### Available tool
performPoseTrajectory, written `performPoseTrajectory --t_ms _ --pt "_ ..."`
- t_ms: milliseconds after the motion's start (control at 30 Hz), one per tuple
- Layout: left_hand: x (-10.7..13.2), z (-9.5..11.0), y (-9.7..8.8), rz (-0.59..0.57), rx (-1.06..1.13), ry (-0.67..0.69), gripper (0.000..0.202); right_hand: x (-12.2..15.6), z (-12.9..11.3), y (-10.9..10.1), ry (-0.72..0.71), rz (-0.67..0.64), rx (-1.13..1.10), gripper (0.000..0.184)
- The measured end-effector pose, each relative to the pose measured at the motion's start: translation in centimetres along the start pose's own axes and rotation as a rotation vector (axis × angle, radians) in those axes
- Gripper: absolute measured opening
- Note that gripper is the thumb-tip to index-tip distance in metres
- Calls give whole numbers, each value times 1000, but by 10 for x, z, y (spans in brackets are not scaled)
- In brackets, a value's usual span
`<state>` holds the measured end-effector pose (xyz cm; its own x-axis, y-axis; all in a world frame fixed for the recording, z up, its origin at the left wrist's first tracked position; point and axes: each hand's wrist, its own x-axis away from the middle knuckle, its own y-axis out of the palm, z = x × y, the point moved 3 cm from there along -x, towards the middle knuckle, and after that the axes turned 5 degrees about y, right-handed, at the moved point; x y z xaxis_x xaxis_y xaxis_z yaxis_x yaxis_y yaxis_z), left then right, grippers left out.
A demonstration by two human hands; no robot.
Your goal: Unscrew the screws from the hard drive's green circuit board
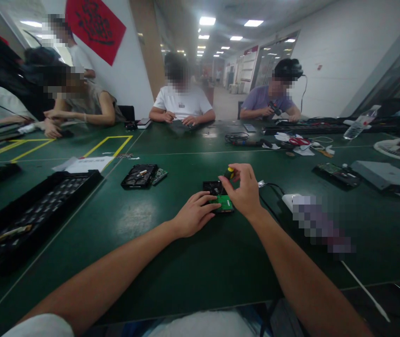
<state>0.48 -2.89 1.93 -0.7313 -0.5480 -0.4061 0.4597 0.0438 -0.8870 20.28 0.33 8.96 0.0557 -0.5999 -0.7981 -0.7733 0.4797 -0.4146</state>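
Observation:
A black hard drive (214, 188) with a green circuit board (225, 203) lies on the green table in front of me. My left hand (193, 215) rests on its near left edge, fingers curled and pressing it down. My right hand (245, 191) hovers over the drive and pinches a small screwdriver with a yellow and black handle (228, 173), held upright with its tip on the drive.
Another opened drive (139, 176) with a loose board (159, 176) lies further left. A long black tray (31, 213) sits at the left. A grey box (386, 176), a white charger with a black cable (289, 200) and a water bottle (360, 122) are on the right. Several people sit across the table.

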Motion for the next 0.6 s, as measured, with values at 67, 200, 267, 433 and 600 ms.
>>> performPoseTrajectory --t_ms 67,200,267,433,600 --pt "-1 0 0 -2 2 -5 40 2 2 2 27 4 -21 38" --pt "-2 -2 1 -5 24 1 40 5 2 6 22 -53 -56 38" --pt "-4 -3 1 -3 40 3 40 4 0 6 11 -64 -64 37" --pt "-6 -5 1 10 71 -9 38 0 -2 1 -12 -49 -23 33" --pt "-4 -7 3 19 63 2 40 0 0 3 -47 -88 -57 37"
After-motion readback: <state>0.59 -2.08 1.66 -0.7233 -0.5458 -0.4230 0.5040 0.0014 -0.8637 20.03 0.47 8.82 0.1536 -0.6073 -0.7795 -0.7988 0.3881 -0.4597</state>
